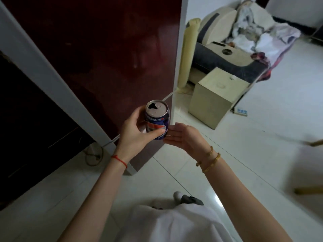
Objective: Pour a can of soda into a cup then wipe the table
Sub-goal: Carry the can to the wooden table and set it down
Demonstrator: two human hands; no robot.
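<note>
A blue soda can point(157, 117) with an opened top stands upright in the air in front of me. My left hand point(134, 131) grips it from the left, thumb across its front. My right hand point(183, 137) is beside the can's lower right, palm up and fingers straight, its fingertips at the can's base. No cup, cloth or table surface shows in the head view.
A dark red cabinet door with a white frame point(108, 67) stands directly behind the can. A beige box point(215, 96) and a sofa with heaped cloth point(244, 35) are at the right on the white tiled floor. A blurred wooden edge point(311, 189) shows at far right.
</note>
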